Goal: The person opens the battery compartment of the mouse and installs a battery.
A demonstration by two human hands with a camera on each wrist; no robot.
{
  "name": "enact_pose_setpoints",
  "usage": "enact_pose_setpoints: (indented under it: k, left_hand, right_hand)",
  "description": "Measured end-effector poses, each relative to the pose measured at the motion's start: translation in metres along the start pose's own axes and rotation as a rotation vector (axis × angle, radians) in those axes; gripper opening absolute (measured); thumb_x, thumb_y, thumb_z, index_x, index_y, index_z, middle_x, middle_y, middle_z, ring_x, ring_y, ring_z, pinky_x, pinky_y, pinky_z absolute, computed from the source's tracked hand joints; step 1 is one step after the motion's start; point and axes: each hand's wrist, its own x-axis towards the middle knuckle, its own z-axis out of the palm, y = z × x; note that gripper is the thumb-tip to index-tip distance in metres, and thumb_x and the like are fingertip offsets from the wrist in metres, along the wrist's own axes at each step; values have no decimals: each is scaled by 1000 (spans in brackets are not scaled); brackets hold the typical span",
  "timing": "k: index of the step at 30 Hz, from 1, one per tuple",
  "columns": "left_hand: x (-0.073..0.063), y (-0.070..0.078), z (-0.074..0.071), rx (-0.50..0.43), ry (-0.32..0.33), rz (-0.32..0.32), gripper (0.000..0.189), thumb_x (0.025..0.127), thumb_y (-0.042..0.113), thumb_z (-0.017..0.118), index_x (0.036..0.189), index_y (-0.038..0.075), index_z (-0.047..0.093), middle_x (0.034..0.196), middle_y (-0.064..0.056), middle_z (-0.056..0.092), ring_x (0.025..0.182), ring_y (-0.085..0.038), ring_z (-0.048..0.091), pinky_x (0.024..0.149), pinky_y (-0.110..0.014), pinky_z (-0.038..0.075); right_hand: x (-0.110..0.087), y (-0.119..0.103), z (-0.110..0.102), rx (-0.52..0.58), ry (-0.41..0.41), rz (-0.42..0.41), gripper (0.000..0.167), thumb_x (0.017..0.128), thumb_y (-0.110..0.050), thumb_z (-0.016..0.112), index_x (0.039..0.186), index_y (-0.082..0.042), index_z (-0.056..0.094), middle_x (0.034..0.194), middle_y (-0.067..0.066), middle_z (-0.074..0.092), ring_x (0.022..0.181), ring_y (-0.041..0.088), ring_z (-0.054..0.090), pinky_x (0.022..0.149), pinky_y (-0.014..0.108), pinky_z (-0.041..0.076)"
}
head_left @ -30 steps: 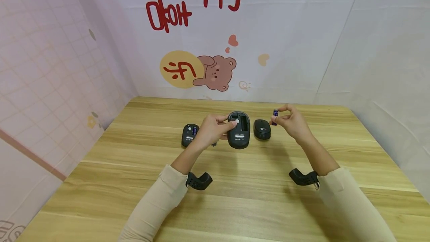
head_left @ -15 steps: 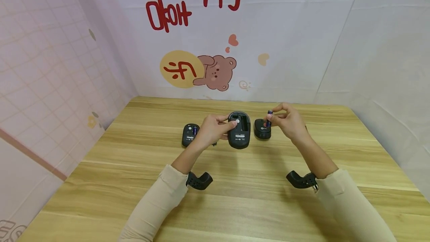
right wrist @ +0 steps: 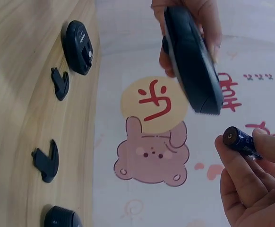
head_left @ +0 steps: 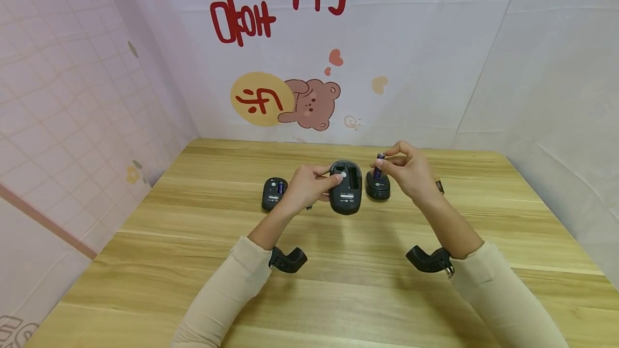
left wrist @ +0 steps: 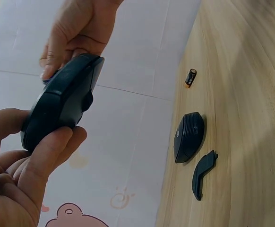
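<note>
My left hand (head_left: pixel 308 189) grips a black computer mouse (head_left: pixel 346 203) above the table. Its underside faces me, and the long battery slot (head_left: pixel 354 177) shows dark inside. To the right, my right hand (head_left: pixel 408 172) pinches a dark blue battery (head_left: pixel 379 167) between thumb and fingers, tilted near upright. In the right wrist view that battery (right wrist: pixel 241 142) is apart from the mouse, with one end toward the camera. Behind the battery, a second black mouse (head_left: pixel 378 189) stands right side up on the table.
Another mouse (head_left: pixel 269 201) lies underside up at left, a blue battery (head_left: pixel 281 187) in its slot. Two black battery covers (right wrist: pixel 60 84) lie on the wooden table (head_left: pixel 348 294). A loose battery (head_left: pixel 439 186) lies at right. A printed fabric backdrop (head_left: pixel 411 42) rises behind.
My right hand has moved left with the battery, closer to the held mouse, and a loose battery on the table has come into sight behind it. My left hand has barely moved.
</note>
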Motion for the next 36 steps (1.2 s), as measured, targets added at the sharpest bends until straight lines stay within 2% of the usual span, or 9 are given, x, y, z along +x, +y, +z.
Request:
enact_pose_setpoints:
  k: [5,10,15,22,26,36]
  left_hand:
    - [0,0,2,-2,-6,10,40,88,12,64,125,-1,56,95,-18,67,73,-24,68,62,-35,57]
    - [0,1,4,2,-20,16,38,88,12,64,124,0,57,96,-18,67,74,-23,68,60,-31,57]
    - [0,2,4,2,-26,12,39,89,13,64,125,1,56,98,-18,67,74,-22,68,62,-34,57]
    - [0,3,4,8,-30,12,42,89,15,64,128,2,54,99,-18,67,74,-22,68,62,-34,57]
    - [0,3,4,5,-28,8,43,89,15,64,128,0,53,100,-18,66,75,-22,68,61,-31,57]
    - [0,4,2,-7,-16,6,44,88,14,64,128,-2,52,100,-19,66,76,-23,68,61,-30,57]
  right_hand:
    - [-1,-12,9,-5,29,-78,24,87,-12,65,100,4,53,94,20,67,78,7,66,70,19,54]
    - [-1,-20,19,-14,72,-155,20,87,-9,64,98,4,54,94,19,68,80,6,66,71,18,53]
    - [0,-22,28,-38,121,-244,19,85,-11,66,93,3,55,89,15,69,79,16,67,70,17,53]
    - [0,-18,38,-131,197,-417,16,81,-7,70,87,1,58,85,13,69,77,23,68,68,28,56]
    - [0,-16,42,-174,222,-482,17,78,-2,72,85,1,57,84,14,69,76,24,68,66,32,56]
    - [-1,-15,43,-265,217,-548,17,76,-1,74,82,0,57,83,14,68,78,27,68,66,35,57]
